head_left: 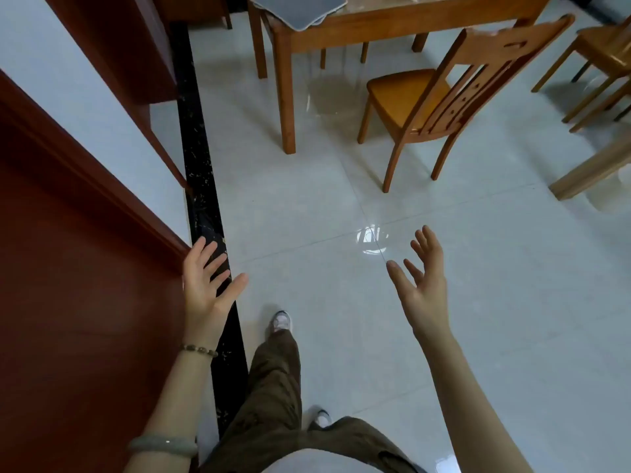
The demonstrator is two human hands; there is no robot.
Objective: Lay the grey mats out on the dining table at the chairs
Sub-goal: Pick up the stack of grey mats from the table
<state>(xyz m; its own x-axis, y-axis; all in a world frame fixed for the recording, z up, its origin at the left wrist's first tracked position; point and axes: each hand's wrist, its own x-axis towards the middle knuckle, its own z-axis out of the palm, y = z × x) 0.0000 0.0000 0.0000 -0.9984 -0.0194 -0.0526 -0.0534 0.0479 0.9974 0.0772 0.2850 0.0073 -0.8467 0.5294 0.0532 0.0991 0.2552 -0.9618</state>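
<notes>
A stack of grey mats (300, 8) lies on the near left corner of the wooden dining table (403, 30) at the top of the view, one mat hanging over the edge. A wooden chair (440, 97) stands at the table's near side, its back toward me. My left hand (208, 288) is open, palm up, low at the left by a red door. My right hand (423, 285) is also open and holds nothing, out over the floor. Both hands are far from the mats.
A red-brown door (78, 295) and its frame fill the left side, with a black threshold strip (201, 172) along the floor. Pale glossy tiles (512, 302) stretch to the table. More wooden chairs (604, 59) stand at the right edge. My legs and shoes are below.
</notes>
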